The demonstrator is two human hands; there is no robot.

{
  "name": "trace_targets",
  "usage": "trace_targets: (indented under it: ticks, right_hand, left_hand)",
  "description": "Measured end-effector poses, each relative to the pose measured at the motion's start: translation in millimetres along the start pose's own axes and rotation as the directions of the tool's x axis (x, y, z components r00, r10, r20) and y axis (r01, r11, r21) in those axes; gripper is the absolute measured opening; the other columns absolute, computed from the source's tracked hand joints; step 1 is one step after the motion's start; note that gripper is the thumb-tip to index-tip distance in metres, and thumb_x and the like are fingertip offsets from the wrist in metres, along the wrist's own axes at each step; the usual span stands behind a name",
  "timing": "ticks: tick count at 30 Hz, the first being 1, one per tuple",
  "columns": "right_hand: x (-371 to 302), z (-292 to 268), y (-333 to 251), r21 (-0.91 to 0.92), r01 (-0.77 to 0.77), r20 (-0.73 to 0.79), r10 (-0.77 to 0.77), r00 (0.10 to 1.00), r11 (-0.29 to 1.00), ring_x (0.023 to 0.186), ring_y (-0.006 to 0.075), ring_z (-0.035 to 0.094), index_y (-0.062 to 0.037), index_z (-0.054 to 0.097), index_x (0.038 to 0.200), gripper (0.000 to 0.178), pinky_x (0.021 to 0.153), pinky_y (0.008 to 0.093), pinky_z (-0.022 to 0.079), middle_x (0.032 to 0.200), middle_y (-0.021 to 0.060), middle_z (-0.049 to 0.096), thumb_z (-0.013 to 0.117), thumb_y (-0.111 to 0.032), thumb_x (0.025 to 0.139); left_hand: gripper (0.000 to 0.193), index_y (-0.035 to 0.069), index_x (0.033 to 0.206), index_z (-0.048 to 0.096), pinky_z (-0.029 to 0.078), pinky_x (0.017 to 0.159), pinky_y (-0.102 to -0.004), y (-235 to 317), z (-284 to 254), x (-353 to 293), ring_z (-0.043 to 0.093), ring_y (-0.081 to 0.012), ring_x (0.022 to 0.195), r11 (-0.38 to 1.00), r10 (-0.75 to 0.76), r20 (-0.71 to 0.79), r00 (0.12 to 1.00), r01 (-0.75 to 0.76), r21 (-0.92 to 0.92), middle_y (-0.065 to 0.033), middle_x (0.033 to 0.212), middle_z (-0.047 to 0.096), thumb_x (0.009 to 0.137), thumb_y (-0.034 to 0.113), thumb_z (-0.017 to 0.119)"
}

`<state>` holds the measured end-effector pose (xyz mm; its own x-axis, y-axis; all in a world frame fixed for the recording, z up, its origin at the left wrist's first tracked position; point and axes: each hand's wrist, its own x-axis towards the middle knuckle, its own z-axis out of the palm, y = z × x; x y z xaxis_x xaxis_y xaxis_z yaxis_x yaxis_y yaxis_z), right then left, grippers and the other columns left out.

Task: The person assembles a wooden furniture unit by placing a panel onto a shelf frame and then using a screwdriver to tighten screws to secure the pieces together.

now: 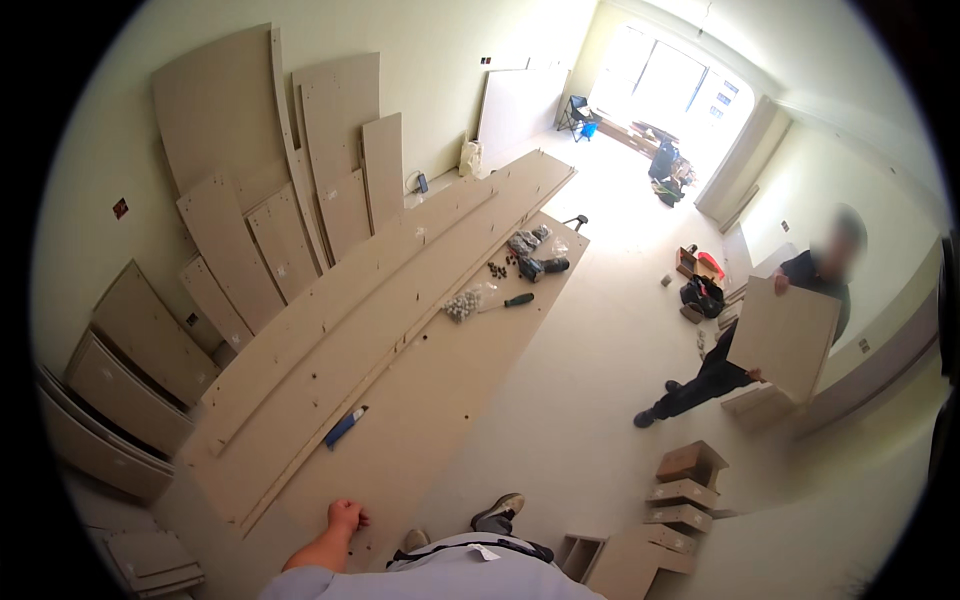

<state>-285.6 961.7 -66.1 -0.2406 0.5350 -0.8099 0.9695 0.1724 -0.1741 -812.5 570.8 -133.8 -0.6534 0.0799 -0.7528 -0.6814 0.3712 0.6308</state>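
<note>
My left hand (345,515) is over the near end of the long light-brown boards, its fingers curled closed; whatever may be inside them is hidden. My right hand is out of sight. Ahead of the left hand, a blue-handled tool (345,428), perhaps a utility knife, lies on the wide flat panel (420,390). Long narrow boards (330,330) dotted with small fittings lie along its left side. Farther up the panel are a clear bag of small fittings (463,303), a screwdriver (519,299), a power drill (540,267) and a hammer (576,221).
Panels (335,140) lean against the left wall. At the right another person (800,290) carries a board (785,335). Stacked drawer-like boxes (685,490) stand at my lower right. A black tool bag (702,297) sits on the floor, with bright windows (670,75) at the far end.
</note>
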Motion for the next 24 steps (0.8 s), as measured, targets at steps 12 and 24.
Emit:
trace_targets:
  ticks: [12, 24]
  right_hand:
    - [177, -179, -95, 0.466, 0.223, -0.096, -0.202, 0.975, 0.856, 0.077, 0.0183, 0.071, -0.0052, 0.073, 0.109, 0.029, 0.065, 0.0351, 0.056, 0.095, 0.0119, 0.075, 0.066, -0.029, 0.095]
    - [309, -353, -115, 0.735, 0.102, -0.176, 0.044, 0.983, 0.67, 0.084, 0.0243, 0.069, -0.0068, 0.061, 0.12, 0.028, 0.068, 0.0387, 0.054, 0.1, 0.0098, 0.069, 0.06, -0.019, 0.095]
  left_hand:
    - [0.027, 0.001, 0.105, 0.072, 0.056, 0.081, -0.0437, 59, 79, 52, 0.072, -0.0361, 0.091, 0.863, 0.09, -0.289, 0.953, 0.07, 0.5, -0.0213, 0.097, 0.073, 0.087, 0.019, 0.062]
    - [0.041, 0.011, 0.133, 0.057, 0.051, 0.095, -0.0438, 353, 305, 132, 0.059, -0.0349, 0.121, 0.664, 0.59, -0.175, 0.788, -0.35, 0.66, -0.0157, 0.135, 0.057, 0.094, 0.019, 0.06]
